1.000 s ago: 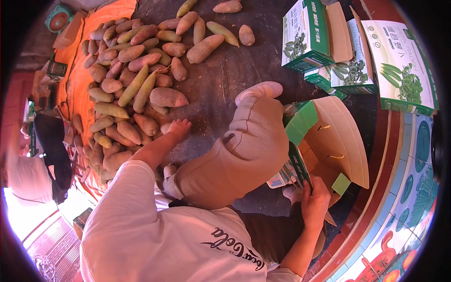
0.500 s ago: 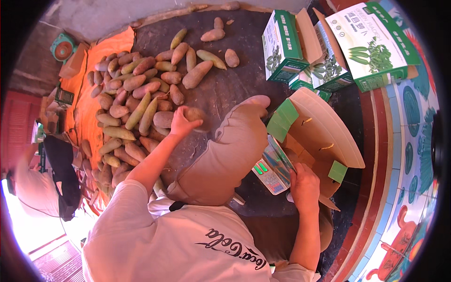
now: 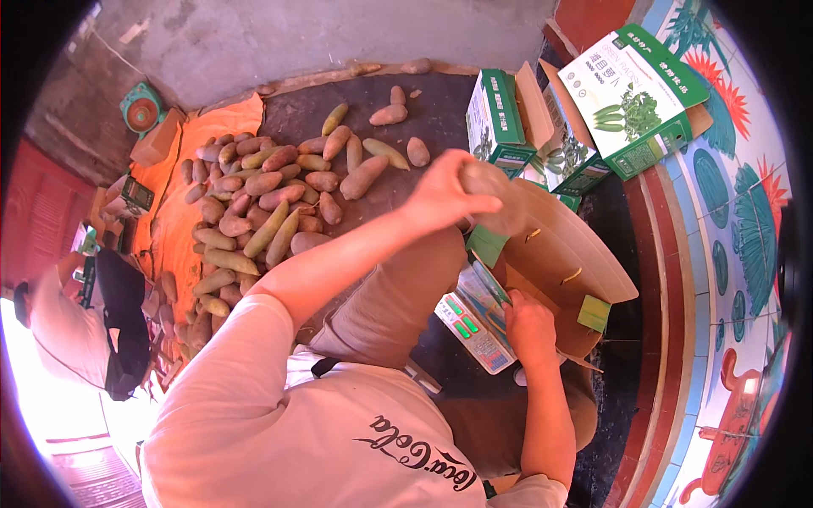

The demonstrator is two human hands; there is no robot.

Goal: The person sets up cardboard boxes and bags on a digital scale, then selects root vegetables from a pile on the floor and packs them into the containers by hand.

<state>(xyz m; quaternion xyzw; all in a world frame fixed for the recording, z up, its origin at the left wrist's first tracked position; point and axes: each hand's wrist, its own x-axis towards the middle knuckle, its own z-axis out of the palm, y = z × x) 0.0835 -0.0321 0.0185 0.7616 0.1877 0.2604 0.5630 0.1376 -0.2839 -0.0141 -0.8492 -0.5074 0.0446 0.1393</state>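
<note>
My left hand [image 3: 449, 193] is raised in front of me and is closed around a brown sweet potato [image 3: 491, 190], held just above an open cardboard box [image 3: 567, 254]. Lower down, my right hand [image 3: 529, 326] grips the near edge of that box. The box rests on a small scale with a green display [image 3: 470, 326]. A pile of sweet potatoes [image 3: 271, 212] lies on the dark ground to my left.
Green and white cartons [image 3: 631, 102] stand at the back right by a painted wall [image 3: 745, 279]. An orange sack [image 3: 174, 229] lies under part of the pile. Another person [image 3: 76, 322] crouches at the far left. A green round scale [image 3: 140, 106] sits at the back left.
My left hand picked a sweet potato from the pile and carried it rightward, up over the open box. My right hand stayed on the box edge.
</note>
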